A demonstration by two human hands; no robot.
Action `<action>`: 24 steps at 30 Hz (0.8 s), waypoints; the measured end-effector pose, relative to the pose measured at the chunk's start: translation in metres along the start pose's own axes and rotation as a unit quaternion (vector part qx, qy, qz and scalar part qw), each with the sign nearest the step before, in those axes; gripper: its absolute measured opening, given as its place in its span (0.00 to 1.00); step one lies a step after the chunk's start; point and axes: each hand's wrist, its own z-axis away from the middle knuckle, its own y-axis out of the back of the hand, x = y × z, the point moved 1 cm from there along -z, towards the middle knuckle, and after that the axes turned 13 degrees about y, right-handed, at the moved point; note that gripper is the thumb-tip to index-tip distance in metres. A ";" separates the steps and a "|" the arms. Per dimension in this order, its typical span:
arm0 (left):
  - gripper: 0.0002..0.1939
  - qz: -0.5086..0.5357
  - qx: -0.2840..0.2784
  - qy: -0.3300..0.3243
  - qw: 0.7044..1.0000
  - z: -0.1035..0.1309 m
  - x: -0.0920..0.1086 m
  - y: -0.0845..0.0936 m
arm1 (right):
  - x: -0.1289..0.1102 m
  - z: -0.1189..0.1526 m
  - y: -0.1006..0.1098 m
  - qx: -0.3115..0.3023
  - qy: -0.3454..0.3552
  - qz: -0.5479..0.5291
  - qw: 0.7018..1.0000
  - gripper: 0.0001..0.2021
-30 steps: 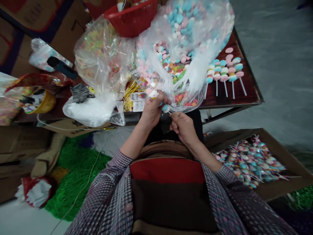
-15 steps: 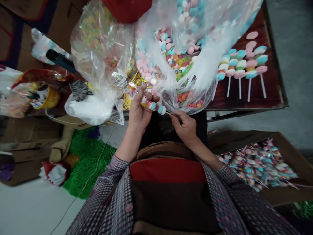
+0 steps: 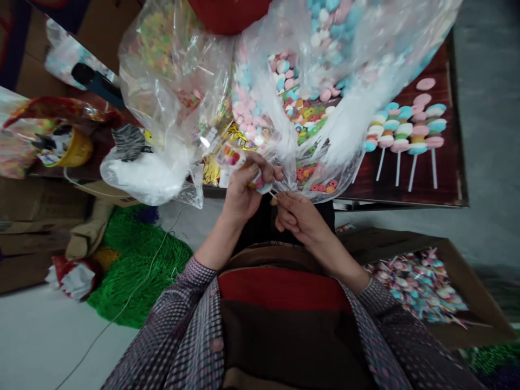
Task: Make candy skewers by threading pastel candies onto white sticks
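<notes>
A marshmallow candy skewer (image 3: 263,186) lies between my hands above the table's front edge. My left hand (image 3: 244,192) is closed around its candy end, the fingers hiding most of the pieces. A clear printed wrapper (image 3: 230,156) shows at the top of that hand; how far it covers the candy I cannot tell. My right hand (image 3: 299,215) pinches the thin white stick at the lower end. Just beyond both hands stand open plastic bags holding pink, blue and white marshmallows (image 3: 248,111) and ring gummies (image 3: 311,174). Gold twist ties (image 3: 238,135) lie behind my left hand.
Several finished-looking candy skewers (image 3: 418,130) lie in a row on the dark red table (image 3: 444,187). At lower right, a cardboard box (image 3: 473,265) holds many wrapped skewers. A yellow basket (image 3: 79,149) stands at left, and green shredded strands (image 3: 142,265) lie on the floor.
The fingers of my left hand have closed further over the candy, which now shows less. My right hand has shifted slightly down and left, still on the stick. The view has swung a little.
</notes>
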 end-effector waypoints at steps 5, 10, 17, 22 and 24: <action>0.11 0.001 -0.005 0.015 1.000 -0.005 0.002 0.006 | 0.010 0.011 -0.004 0.036 0.125 0.151 0.980 0.17; 0.16 -0.029 -0.059 0.064 0.996 0.002 -0.013 0.008 | 0.019 0.019 -0.006 0.083 0.172 0.240 0.952 0.17; 0.30 0.012 -0.052 0.063 0.997 0.011 0.006 0.024 | 0.016 0.018 -0.008 0.094 0.204 0.334 0.915 0.18; 0.19 0.077 0.053 0.052 0.994 0.002 0.021 0.027 | 0.019 0.023 -0.012 0.090 0.273 0.467 0.836 0.14; 0.12 0.080 0.056 0.060 0.993 0.003 0.012 0.022 | 0.021 0.023 -0.016 0.089 0.259 0.448 0.851 0.14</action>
